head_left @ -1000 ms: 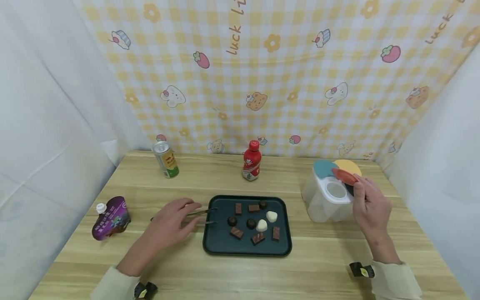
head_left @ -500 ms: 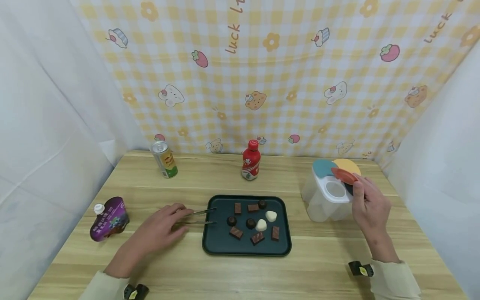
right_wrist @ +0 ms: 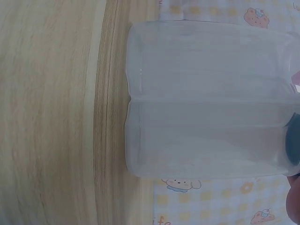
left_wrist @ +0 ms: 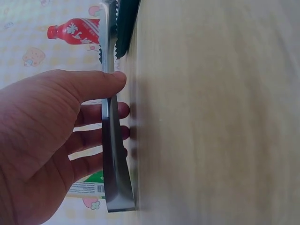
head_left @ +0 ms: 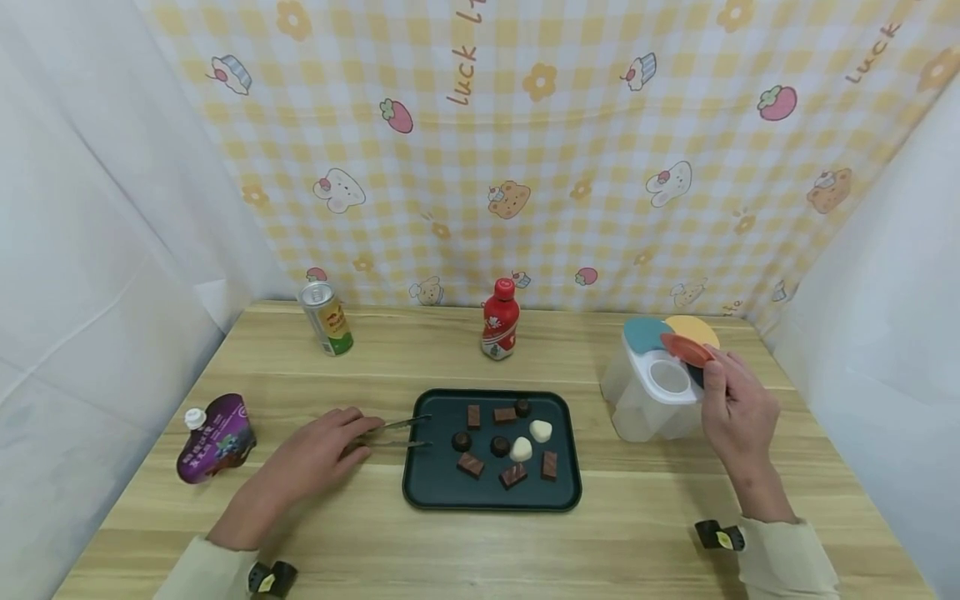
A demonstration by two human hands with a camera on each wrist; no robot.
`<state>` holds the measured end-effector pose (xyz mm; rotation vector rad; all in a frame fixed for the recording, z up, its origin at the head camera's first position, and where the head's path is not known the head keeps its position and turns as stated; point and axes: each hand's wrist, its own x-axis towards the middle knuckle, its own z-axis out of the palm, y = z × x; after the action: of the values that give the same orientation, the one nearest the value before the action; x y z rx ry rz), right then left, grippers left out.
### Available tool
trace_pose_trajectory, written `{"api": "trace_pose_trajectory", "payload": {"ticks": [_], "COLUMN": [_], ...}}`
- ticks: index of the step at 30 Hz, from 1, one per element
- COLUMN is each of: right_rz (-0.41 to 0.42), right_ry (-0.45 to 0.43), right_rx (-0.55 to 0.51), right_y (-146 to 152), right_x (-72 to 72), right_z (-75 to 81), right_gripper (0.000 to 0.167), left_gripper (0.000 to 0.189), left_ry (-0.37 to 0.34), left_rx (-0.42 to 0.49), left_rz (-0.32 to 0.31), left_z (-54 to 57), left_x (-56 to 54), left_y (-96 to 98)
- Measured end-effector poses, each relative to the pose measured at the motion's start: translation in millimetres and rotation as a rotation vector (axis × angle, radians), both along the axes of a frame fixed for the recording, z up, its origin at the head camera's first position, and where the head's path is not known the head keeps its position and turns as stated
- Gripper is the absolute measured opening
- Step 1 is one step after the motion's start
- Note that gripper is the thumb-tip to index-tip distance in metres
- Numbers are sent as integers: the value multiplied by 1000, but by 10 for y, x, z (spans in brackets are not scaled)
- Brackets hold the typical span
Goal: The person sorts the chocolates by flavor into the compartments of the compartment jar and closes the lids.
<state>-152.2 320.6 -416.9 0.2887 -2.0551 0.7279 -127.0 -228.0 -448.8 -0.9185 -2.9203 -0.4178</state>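
Note:
My left hand (head_left: pixel 318 454) holds metal tongs (left_wrist: pixel 111 126) near the table surface. In the left wrist view the thumb lies on one side of them and the fingers behind. The open tips of the tongs reach over the left rim of a dark green tray (head_left: pixel 435 490). Brown chocolate pieces (head_left: pixel 471 465) and white ones (head_left: pixel 521 450) lie in the tray. My right hand (head_left: pixel 741 412) pinches a raised orange-red lid (head_left: pixel 687 350) on a clear plastic container (head_left: pixel 637 408). Beneath that lid a round opening (head_left: pixel 670 377) shows. The right wrist view shows mostly the container's see-through wall (right_wrist: pixel 206 70).
A red bottle (head_left: pixel 500 321) stands behind the tray, and a can (head_left: pixel 327 319) at the back left. On the left lies a purple pouch (head_left: pixel 217 440) with a white cap. The container's teal lid (head_left: pixel 647 334) and yellow lid (head_left: pixel 693 330) are down. A checked curtain (head_left: pixel 450 167) hangs behind.
My left hand has shifted left and back along the tongs, whose tips stay over the tray's left rim. The right hand keeps the orange-red lid raised. The whole view has shifted slightly.

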Motion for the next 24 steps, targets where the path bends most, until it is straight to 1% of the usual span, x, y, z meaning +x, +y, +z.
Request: {"api": "trace_pose_trajectory", "payload": {"ticks": [6,10,13,17,20,24], "right_rz": [-8,-2,2,2,11,17], "right_ry": [-10,-24,-26,-16,-13,-18], "right_rx": [21,39,39,28,25,14], "right_y": [21,21,20,19,22,20], "right_x": [-6,-2,-1,0,4,23], "right_z": [12,29,23,10,6,3], "right_gripper": [39,42,42,40,40,40], "left_gripper": [36,37,38,39,38,38], "left_ry": [-5,-11,-24,-52,-64,-79], "left_rx": [-16,-20,-17,-17,-24,-22], "left_rz": [8,14,-5,-59,-92,-103], "left_z": [22,79,144,218,239,238], "left_x": [-19,-17,-14,-21,-31,-40], "left_y": [27,74,124,196,234,271]}}
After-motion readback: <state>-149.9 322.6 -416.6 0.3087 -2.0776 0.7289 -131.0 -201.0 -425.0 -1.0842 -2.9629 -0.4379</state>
